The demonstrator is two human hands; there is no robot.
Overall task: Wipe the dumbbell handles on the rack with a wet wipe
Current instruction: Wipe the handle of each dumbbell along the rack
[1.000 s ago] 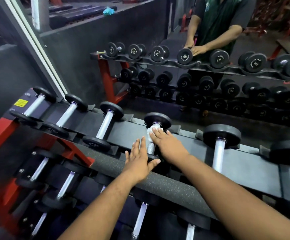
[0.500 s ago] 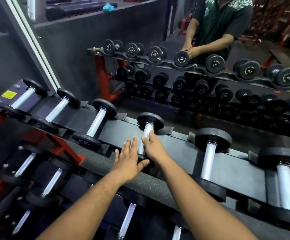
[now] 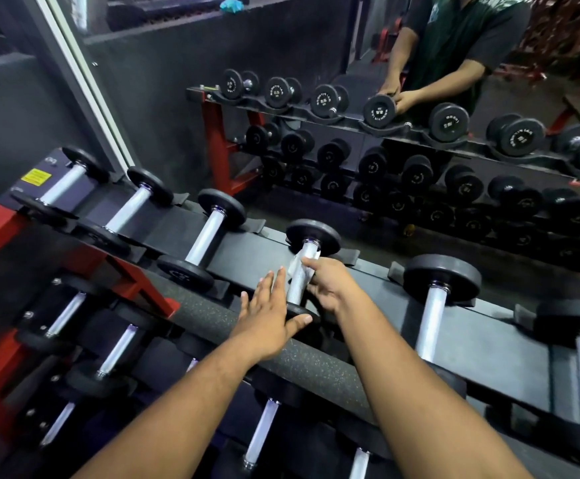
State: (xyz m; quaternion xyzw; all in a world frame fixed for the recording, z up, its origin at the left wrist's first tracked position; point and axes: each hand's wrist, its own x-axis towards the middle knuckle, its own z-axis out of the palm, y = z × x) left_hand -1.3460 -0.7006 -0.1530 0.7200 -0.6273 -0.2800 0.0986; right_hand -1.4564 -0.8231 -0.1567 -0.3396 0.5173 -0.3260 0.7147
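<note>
While the wipe is being worked along the handle, the readings below apply.

Left hand: the left hand (image 3: 268,321) is lying flat with fingers straight and spread, holding nothing, its thumb resting on the near black end plate of the dumbbell in work.

Right hand: the right hand (image 3: 328,285) is curling its fingers around the thin white wet wipe (image 3: 298,262), pressing it against the handle.

Task item position: the knurled silver steel dumbbell handle (image 3: 298,281) is lying between the two hands, just right of the left fingertips and under the right fingers, on the top shelf of the dark grey sloped metal rack (image 3: 502,337).

Axis: the handle's long axis is running away from the hands, near plate towards the wrists, far round black plate (image 3: 313,235) beyond the fingertips, leaning slightly right.

Handling, dumbbell: judged heavy and rigid; it is seated in its cradle and is probably not going to roll under light pressure. The knurling is likely giving friction, so the wipe may be dragging.

Handling, wipe: judged light, limp and damp; a loose corner is sticking out to the left of the right fingers and may be bunching.

Hold point: the mid-handle is the suitable place to wrap, with the plates left alone.

Neighbours: further silver-handled dumbbells (image 3: 432,316) are lying left and right of the hands, parallel and well apart.

Background: a second rack of black dumbbells (image 3: 378,110), well beyond the fingertips, is being touched by another person.
</note>
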